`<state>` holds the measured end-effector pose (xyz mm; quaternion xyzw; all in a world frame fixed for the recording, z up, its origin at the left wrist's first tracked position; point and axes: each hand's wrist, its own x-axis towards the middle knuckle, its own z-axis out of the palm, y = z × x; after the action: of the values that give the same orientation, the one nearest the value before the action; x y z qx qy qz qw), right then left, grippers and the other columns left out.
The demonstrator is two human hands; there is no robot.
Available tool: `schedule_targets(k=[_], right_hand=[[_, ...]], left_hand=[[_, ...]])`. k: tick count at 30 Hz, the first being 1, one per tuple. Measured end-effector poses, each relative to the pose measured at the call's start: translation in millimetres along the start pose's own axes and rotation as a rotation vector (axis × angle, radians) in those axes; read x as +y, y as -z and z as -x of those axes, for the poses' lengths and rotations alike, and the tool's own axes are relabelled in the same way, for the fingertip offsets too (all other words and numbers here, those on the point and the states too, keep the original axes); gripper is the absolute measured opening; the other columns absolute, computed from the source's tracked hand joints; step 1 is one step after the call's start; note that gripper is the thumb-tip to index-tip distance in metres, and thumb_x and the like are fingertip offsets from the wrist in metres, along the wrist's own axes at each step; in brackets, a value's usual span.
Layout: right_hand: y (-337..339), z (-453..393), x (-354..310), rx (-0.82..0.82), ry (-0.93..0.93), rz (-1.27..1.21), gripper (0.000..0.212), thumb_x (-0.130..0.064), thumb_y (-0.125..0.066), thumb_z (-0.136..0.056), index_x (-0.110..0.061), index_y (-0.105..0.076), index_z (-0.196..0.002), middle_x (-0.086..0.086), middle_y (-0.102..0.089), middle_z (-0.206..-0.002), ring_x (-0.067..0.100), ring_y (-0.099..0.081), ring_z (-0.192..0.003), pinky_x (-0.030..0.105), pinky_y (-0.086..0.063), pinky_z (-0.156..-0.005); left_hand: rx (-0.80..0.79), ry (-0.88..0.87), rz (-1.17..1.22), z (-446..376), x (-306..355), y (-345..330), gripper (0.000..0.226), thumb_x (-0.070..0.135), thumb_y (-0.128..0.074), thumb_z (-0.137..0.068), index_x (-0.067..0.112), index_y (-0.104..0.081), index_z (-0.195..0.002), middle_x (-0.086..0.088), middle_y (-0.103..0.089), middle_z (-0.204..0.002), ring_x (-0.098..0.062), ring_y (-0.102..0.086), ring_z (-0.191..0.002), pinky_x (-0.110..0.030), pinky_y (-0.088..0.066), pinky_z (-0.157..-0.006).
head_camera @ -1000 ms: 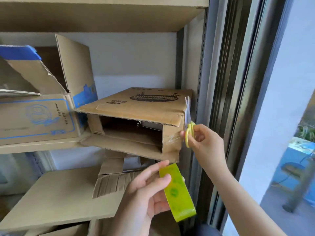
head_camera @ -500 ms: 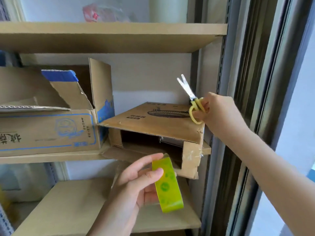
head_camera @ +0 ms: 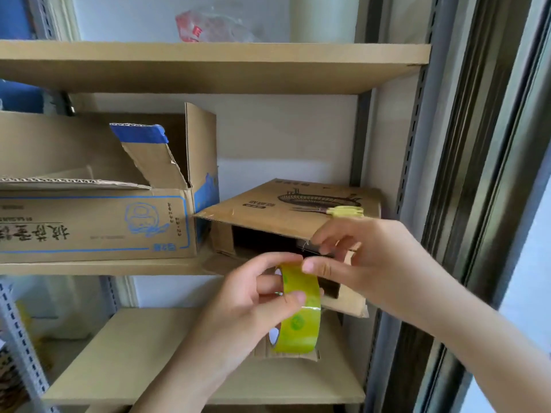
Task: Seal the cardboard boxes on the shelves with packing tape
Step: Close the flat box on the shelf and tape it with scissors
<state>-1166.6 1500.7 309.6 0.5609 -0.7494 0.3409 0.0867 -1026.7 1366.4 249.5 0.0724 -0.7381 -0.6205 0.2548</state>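
The tape roll [head_camera: 299, 311] was gripped by the L hand [head_camera: 256, 305], thumb and fingers curled round its rim, in front of the small box's open end. The R hand [head_camera: 369, 263] was seen w/ thumb tip pressed at the roll's top edge and the other fingers bent near the box mouth; whether the tape end was pinched couldn't be told.

Vs. half a sec earlier: the scissors [head_camera: 337, 210] were no longer held up in the R hand but had been laid flat on top of the small box [head_camera: 286, 210], yellow handles to the right. The R hand had been brought down to the roll, and the roll raised closer to the box.

The small box was lying on the middle shelf [head_camera: 98, 268], front flap hanging down, unsealed. Just left, touching it, the larger box [head_camera: 95, 225] was left w/ flaps up.

Writing: blue print, a cartoon figure and dark characters on the larger box; a drawing and small labels on the small box. None was legible.

A plastic bag [head_camera: 217, 25] was seen on the top shelf [head_camera: 208, 59].
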Motion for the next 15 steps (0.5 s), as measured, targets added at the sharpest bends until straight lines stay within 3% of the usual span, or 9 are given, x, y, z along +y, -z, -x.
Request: schedule_targets(k=[2, 5, 8, 10, 12, 15], right_hand=[[-22, 20, 4, -0.022, -0.079, -0.128, 0.030, -0.061, -0.071, -0.068, -0.036, -0.070, -0.085, -0.022, -0.067, -0.077, -0.007, -0.062, -0.079, 0.007, -0.046, -0.067], [-56, 46, 18, 0.225, -0.161, -0.210, 0.008, -0.032, -0.081, -0.077, -0.031, -0.075, -0.073, -0.022, -0.068, -0.072, 0.001, -0.063, -0.074, 0.010, -0.046, -0.065], [-87, 69, 25, 0.463, -0.142, -0.183, 0.015, -0.019, -0.081, -0.080, -0.029, -0.073, -0.072, -0.014, -0.065, -0.070, 0.008, -0.061, -0.068, 0.013, -0.045, -0.059], [-100, 72, 25, 0.544, -0.126, -0.189, 0.009, -0.016, -0.078, -0.082, -0.024, -0.073, -0.079, -0.016, -0.064, -0.077, 0.009, -0.061, -0.073, 0.016, -0.048, -0.060], [-108, 69, 27, 0.544, -0.092, -0.177, 0.003, -0.023, -0.073, -0.086, -0.021, -0.075, -0.088, -0.020, -0.066, -0.092, 0.006, -0.063, -0.081, 0.019, -0.053, -0.066], [-116, 53, 32, 0.352, -0.097, -0.122, 0.019, -0.039, -0.061, -0.091, -0.026, -0.074, -0.095, -0.022, -0.062, -0.127, 0.004, -0.066, -0.073, 0.025, -0.057, -0.067]], left_hand=[[-0.043, 0.000, -0.117, 3, 0, -3, 0.040, 0.013, -0.068, -0.080, 0.024, -0.063, -0.119, -0.007, -0.076, -0.097, -0.017, -0.072, -0.087, -0.026, -0.058, -0.069], [-0.106, 0.065, -0.316, 11, -1, -10, 0.043, 0.004, -0.065, -0.088, 0.032, -0.058, -0.120, 0.005, -0.076, -0.087, -0.010, -0.070, -0.077, -0.026, -0.055, -0.063], [-0.128, 0.057, -0.530, 18, -5, -16, 0.060, 0.032, -0.062, -0.082, 0.051, -0.038, -0.133, 0.017, -0.072, -0.101, -0.008, -0.065, -0.087, -0.033, -0.055, -0.084], [-0.124, 0.103, -0.583, 18, -9, -18, 0.080, 0.050, -0.058, -0.074, 0.059, -0.016, -0.142, 0.017, -0.066, -0.120, -0.007, -0.062, -0.101, -0.029, -0.051, -0.087], [-0.087, 0.167, -0.620, 16, -14, -19, 0.091, 0.059, -0.061, -0.073, 0.065, -0.001, -0.141, 0.011, -0.062, -0.131, -0.013, -0.060, -0.116, -0.029, -0.049, -0.090], [-0.014, 0.212, -0.695, 9, -20, -18, 0.094, 0.049, -0.062, -0.085, 0.054, 0.007, -0.149, 0.003, -0.070, -0.114, -0.008, -0.066, -0.100, -0.031, -0.052, -0.094]])
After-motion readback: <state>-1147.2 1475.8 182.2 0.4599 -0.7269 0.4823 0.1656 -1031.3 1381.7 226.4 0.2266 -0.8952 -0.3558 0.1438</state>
